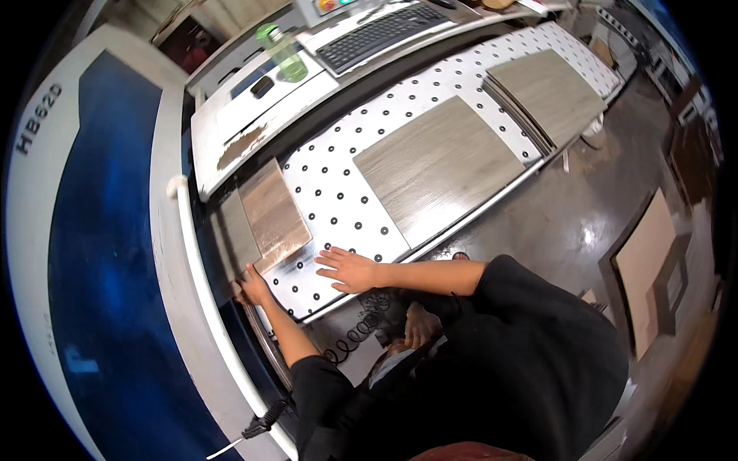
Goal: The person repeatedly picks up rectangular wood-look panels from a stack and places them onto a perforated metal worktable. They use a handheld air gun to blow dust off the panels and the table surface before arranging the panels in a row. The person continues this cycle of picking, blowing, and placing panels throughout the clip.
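A small brown wood-grain panel point(273, 211) lies at the near end of a white table studded with black dots point(338, 200). It overlaps a greyer panel point(234, 234) at the machine's edge. My left hand point(254, 286) grips the near corner of these panels, fingers curled on the edge. Just right of the brown panel, my right hand point(347, 269) rests flat on the dotted table with fingers spread and holds nothing.
A large grey wood-grain panel point(438, 165) lies mid-table, with a stack of similar panels point(550, 92) farther along. A blue-and-white machine housing point(108, 230) runs along the left. Behind are a green bottle point(284, 54) and a keyboard point(377, 34). A coiled cable point(357, 338) hangs below; boards point(646, 261) stand on the floor.
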Motion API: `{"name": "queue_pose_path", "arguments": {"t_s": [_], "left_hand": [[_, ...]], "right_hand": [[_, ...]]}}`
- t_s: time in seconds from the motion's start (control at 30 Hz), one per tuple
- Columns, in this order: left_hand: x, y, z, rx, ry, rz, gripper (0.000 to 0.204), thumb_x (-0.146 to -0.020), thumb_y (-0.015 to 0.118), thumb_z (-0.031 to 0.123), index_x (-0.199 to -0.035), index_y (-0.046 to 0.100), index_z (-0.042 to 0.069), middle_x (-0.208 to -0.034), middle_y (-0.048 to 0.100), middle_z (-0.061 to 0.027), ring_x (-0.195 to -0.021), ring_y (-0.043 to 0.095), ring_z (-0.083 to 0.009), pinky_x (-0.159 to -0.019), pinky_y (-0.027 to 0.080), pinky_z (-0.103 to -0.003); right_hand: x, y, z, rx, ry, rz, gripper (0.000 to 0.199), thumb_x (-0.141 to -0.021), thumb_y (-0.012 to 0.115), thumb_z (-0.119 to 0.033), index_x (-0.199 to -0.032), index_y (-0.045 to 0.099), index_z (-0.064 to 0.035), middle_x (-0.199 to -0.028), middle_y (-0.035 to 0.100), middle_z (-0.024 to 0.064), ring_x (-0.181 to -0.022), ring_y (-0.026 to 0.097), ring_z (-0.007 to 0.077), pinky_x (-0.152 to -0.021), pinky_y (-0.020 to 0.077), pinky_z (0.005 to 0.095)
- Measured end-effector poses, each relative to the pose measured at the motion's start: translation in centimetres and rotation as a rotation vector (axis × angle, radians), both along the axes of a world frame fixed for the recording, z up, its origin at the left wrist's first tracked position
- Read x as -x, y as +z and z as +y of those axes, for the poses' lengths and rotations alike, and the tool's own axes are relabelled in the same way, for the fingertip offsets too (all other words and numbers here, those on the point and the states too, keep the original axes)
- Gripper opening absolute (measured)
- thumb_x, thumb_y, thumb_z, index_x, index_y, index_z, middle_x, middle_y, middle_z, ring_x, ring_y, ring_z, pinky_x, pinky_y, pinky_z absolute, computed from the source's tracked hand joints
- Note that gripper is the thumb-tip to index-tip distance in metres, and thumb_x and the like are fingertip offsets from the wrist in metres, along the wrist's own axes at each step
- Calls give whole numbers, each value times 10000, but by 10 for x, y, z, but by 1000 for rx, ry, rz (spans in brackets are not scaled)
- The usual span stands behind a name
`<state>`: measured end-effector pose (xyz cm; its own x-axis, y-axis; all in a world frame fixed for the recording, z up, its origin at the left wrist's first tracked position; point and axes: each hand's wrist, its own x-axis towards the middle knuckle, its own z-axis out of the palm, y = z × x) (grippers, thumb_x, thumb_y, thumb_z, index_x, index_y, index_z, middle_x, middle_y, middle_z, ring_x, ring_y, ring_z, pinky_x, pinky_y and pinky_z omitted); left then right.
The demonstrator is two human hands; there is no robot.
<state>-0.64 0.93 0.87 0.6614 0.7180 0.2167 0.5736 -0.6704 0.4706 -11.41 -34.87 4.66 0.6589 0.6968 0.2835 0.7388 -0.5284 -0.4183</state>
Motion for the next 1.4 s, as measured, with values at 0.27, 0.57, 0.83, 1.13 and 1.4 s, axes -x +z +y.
{"name": "queue_pose_path", "arguments": {"t_s": [0.27,0.57,0.83,1.13,1.4], "left_hand": [[85,18,-91,-244,-248,156,665,-995,466,520,-1481,457,65,-1567,295,-297,-1448,287,-456,-1204,177,-529],[134,19,-125,-266,-305,37,575,-1005,483,443,-1433,517,61,-1539,375,-269,-1429,331,-449,-1188,216,-533],[136,18,-127,-237,-261,11,543,-979,546,389,-1403,554,50,-1545,385,-239,-1451,321,-398,-1204,208,-495],[137,24,-138,-207,-243,-39,513,-955,585,348,-1368,586,45,-1520,429,-229,-1441,349,-373,-1208,207,-479],[136,17,-131,-228,-235,-55,508,-953,590,351,-1359,592,47,-1514,436,-227,-1439,351,-373,-1206,209,-486]], "right_hand": [[2,-3,-9,-78,-26,6,547,-919,599,-293,-1391,516,-29,-1521,393,219,-1461,300,370,-1226,199,489],[0,-5,-8,-82,-16,28,550,-912,605,-290,-1383,520,-20,-1523,392,221,-1462,295,381,-1225,200,500],[-3,-7,-9,-133,5,8,529,-904,602,-288,-1348,540,-9,-1491,425,243,-1441,324,405,-1204,229,513],[-5,-5,-10,-136,-5,22,522,-879,629,-275,-1334,557,-31,-1479,442,220,-1430,346,383,-1208,229,506],[-4,-1,-11,-118,12,69,538,-888,612,-262,-1365,531,-26,-1510,407,225,-1450,310,387,-1216,210,505]]}}
